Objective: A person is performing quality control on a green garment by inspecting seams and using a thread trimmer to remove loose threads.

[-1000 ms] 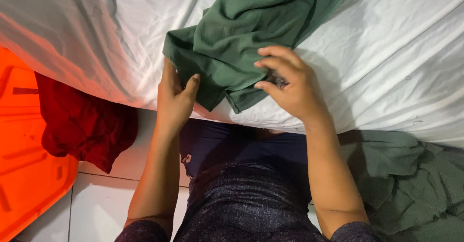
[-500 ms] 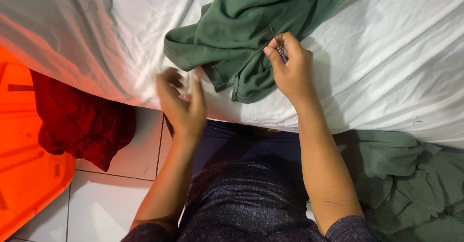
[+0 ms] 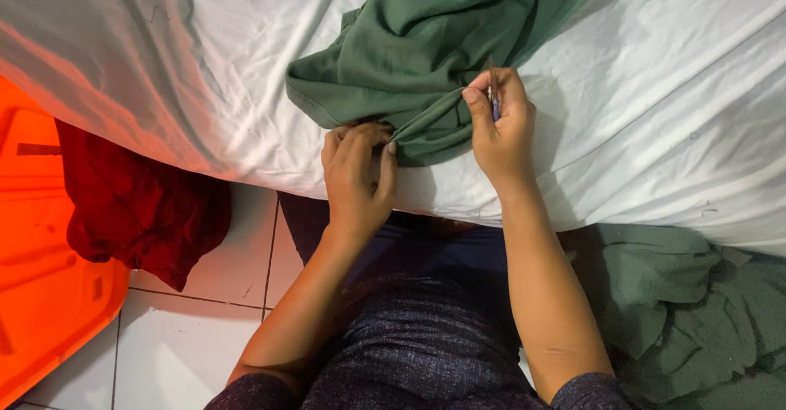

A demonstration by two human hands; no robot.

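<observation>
Your left hand (image 3: 356,173) is closed on the near hem of the green garment (image 3: 426,42), fingers curled under the fold, thumb side toward the right hand. Your right hand (image 3: 501,128) pinches the same hem further along, thumb and forefinger tight on the cloth, with a thin metal tool (image 3: 494,99) held between the fingers; too small to tell what kind. The hem runs taut between the two hands. The garment lies crumpled on the white sheet (image 3: 671,115), its near edge close to where the sheet drops over the side, the rest bunched toward the top of the view. Both forearms come up from below, over your dark clothing. Red cloth (image 3: 139,205) hangs over the rim of an orange bin (image 3: 41,295) at lower left, on white floor tiles (image 3: 180,344). More green cloth (image 3: 688,312) is piled at lower right, below the sheet's edge, well apart from the hands.
</observation>
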